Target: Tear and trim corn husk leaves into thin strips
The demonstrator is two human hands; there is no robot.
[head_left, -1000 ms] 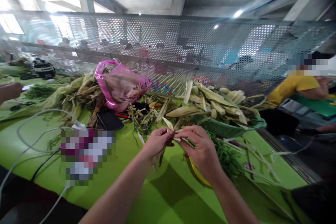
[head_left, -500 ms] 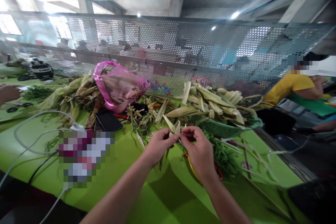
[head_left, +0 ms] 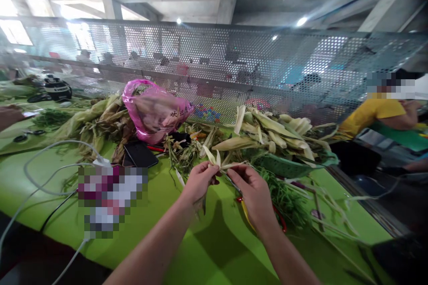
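Note:
Both my hands meet above the green table [head_left: 150,213], working a small bundle of pale husk strips [head_left: 216,160]. My left hand [head_left: 199,182] is closed round the bundle's lower part, with leaf tips sticking up above its fingers. My right hand [head_left: 252,193] pinches one thin strip that runs from the bundle toward it. Beneath my right hand lie scissors with yellow and red handles [head_left: 279,220], partly hidden by the wrist.
A green basket [head_left: 284,164] heaped with corn husks stands behind my hands. A pink plastic bag [head_left: 154,111], a dark phone [head_left: 140,153], husk piles and white cables [head_left: 43,169] lie to the left. A perforated metal screen [head_left: 214,67] backs the table. A person in yellow [head_left: 374,111] sits at right.
My hands have stayed together over the same spot. The right hand has drawn slightly apart from the left, pulling a thin strip out from the bundle.

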